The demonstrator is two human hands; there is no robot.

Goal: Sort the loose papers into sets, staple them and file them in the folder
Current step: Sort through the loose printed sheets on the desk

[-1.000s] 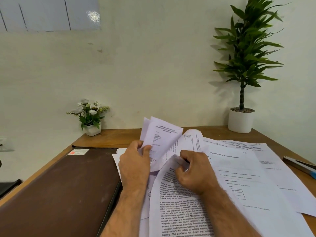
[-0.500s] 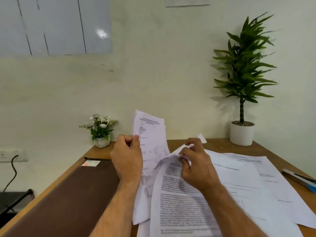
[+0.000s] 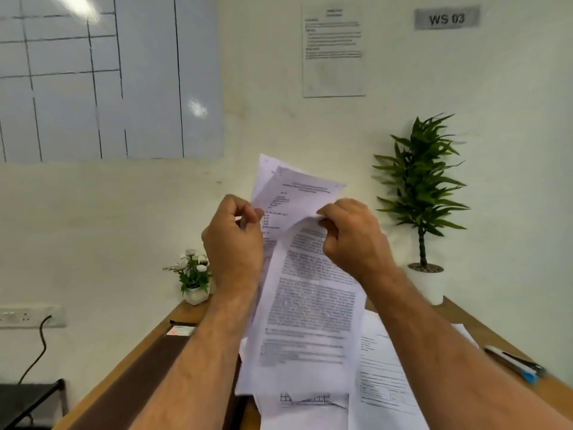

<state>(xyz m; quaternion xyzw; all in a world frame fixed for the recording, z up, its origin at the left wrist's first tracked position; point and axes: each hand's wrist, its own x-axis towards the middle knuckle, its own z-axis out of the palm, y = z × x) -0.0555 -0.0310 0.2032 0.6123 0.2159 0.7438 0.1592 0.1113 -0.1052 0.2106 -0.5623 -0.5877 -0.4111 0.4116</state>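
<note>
Both hands are raised above the table point(image 3: 483, 333), grasping a sheaf of papers point(image 3: 310, 311) between them. The left hand point(image 3: 234, 240) pinches the sheaf's left edge; the right hand point(image 3: 353, 237) curls around the top of the front sheet. More sheets point(image 3: 384, 377) lie along the table's right side, the brown folder point(image 3: 136, 370) along its left edge, a stapler point(image 3: 514, 364) near the right edge.

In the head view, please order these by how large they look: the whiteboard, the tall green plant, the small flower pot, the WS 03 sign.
1. whiteboard, largest, though cut off by the frame.
2. tall green plant.
3. small flower pot and WS 03 sign: similar in apparent size, so not ranked.
</note>
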